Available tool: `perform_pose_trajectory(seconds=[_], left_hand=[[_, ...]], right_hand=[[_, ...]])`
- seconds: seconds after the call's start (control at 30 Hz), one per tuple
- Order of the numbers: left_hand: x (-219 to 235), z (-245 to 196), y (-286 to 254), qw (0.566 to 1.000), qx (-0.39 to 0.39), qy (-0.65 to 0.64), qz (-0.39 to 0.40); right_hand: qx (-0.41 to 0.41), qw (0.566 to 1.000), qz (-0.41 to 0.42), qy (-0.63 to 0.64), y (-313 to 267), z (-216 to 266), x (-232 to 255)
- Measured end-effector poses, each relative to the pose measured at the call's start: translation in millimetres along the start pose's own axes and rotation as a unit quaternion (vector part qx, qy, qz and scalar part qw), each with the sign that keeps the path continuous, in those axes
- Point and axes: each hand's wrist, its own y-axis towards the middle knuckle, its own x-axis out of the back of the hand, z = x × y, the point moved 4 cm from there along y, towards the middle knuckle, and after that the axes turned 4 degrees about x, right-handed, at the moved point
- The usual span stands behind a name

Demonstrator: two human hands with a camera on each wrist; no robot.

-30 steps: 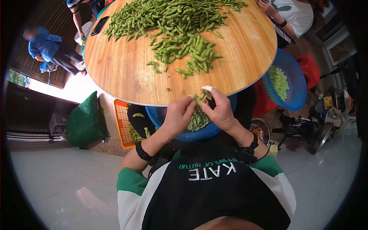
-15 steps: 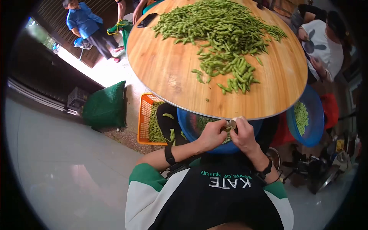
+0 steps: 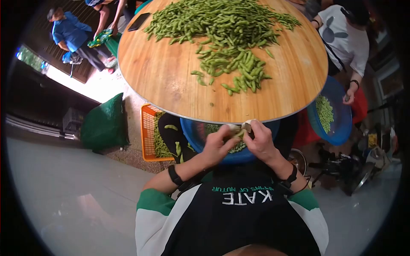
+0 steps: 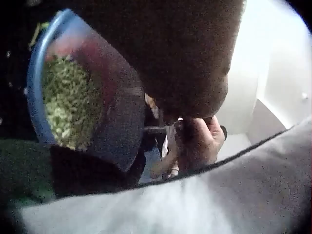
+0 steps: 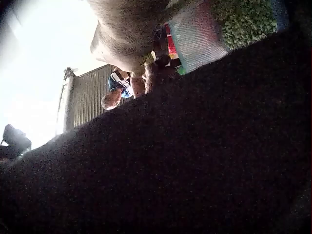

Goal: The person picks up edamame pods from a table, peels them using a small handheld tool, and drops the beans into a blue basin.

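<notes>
In the head view my left hand [image 3: 218, 147] and right hand [image 3: 261, 143] meet just below the table's near edge, pinching a green soybean pod [image 3: 240, 133] between the fingertips. Pale coverings show on fingertips of both hands. Beneath them a blue basin [image 3: 185, 128] holds shelled green beans [image 3: 237, 148], partly hidden by my hands. The left wrist view shows the beans [image 4: 70, 105] inside the basin, with my right hand [image 4: 200, 144] beyond my dark left hand. The pod is hidden in that view.
A heap of soybean pods [image 3: 218, 25] and a phone [image 3: 139, 21] lie on the round wooden table [image 3: 162, 81]. An orange crate [image 3: 147, 145] of pods and a green sack [image 3: 104, 123] stand left. At right, another person reaches over a second blue basin [image 3: 341, 123].
The head view has swung right and partly back. My hands stay together at the pod, the fingers shifting slightly. The person at right has lowered an arm over the second basin.
</notes>
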Motion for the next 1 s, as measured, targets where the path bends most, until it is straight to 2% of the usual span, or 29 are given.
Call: perform_pose_trajectory(seconds=[0.07, 0.1, 0.17, 0.2, 0.23, 0.27, 0.3, 0.33, 0.4, 0.43, 0.47, 0.5, 0.57, 0.63, 0.67, 0.7, 0.77, 0.8, 0.87, 0.9, 0.93, 0.97, 1.0], left_hand=[[25, -33, -5, 0.994, -0.068, 0.088, -0.006], [41, -43, -10, 0.986, -0.100, 0.135, 0.004], [78, -65, -16, 0.967, -0.087, 0.241, 0.016], [100, -67, -21, 0.932, -0.064, 0.355, 0.039], [114, -69, -23, 0.883, -0.041, 0.464, 0.062], [113, -73, -18, 0.881, -0.043, 0.466, 0.067], [114, -83, -9, 0.858, -0.100, 0.503, 0.018], [114, -91, 1, 0.828, -0.157, 0.537, -0.033], [98, -77, 29, 0.911, -0.124, 0.392, -0.035], [86, -76, 49, 0.905, -0.167, 0.390, -0.021], [73, -76, 69, 0.898, -0.210, 0.387, -0.008], [61, -71, 86, 0.898, -0.218, 0.382, -0.012], [46, -58, 116, 0.899, -0.227, 0.374, -0.017], [32, -39, 131, 0.843, -0.236, 0.484, -0.010], [30, -29, 136, 0.873, -0.200, 0.445, -0.010], [28, -31, 136, 0.873, -0.201, 0.444, -0.006], [25, -37, 134, 0.829, -0.232, 0.508, 0.029], [25, -38, 132, 0.828, -0.234, 0.508, 0.031], [28, -46, 123, 0.867, -0.267, 0.421, -0.015], [25, -51, 115, 0.866, -0.269, 0.422, -0.009], [26, -51, 107, 0.954, -0.132, 0.264, 0.042], [23, -45, 98, 0.991, 0.014, 0.094, 0.089], [20, -42, 90, 0.994, 0.053, 0.025, 0.096]], right_hand=[[-0.032, 0.996, 0.006, 0.088, 5, 8, 2], [-0.037, 0.996, -0.001, 0.085, 4, 7, 5], [-0.048, 0.986, 0.054, 0.153, 4, 4, 3], [0.007, 0.989, 0.059, 0.133, 5, 5, 3], [0.004, 0.990, 0.053, 0.133, 5, 1, 1], [0.039, 0.992, 0.029, 0.117, 6, 2, 0], [0.076, 0.992, 0.007, 0.100, 6, 4, 0], [0.077, 0.992, 0.005, 0.099, 6, 6, 1], [-0.111, 0.973, 0.038, 0.199, 2, -1, -1], [-0.114, 0.973, 0.038, 0.196, 3, 1, 2], [-0.182, 0.946, 0.050, 0.263, 3, -2, 1], [-0.248, 0.910, 0.061, 0.327, 2, -5, 0], [-0.259, 0.901, 0.060, 0.342, -1, -12, 2], [-0.276, 0.888, 0.056, 0.363, -9, -19, 2], [-0.284, 0.870, 0.053, 0.400, -12, -23, 3], [-0.289, 0.851, 0.047, 0.437, -12, -27, 4], [-0.296, 0.839, 0.051, 0.453, -13, -30, 6], [-0.294, 0.833, 0.031, 0.468, -12, -30, 7], [-0.288, 0.827, 0.006, 0.482, -4, -30, 10], [-0.282, 0.826, -0.009, 0.488, -1, -30, 11], [-0.279, 0.824, -0.023, 0.493, -1, -29, 11], [-0.281, 0.823, -0.027, 0.493, -1, -28, 12], [-0.271, 0.815, -0.008, 0.512, 1, -24, 10]])
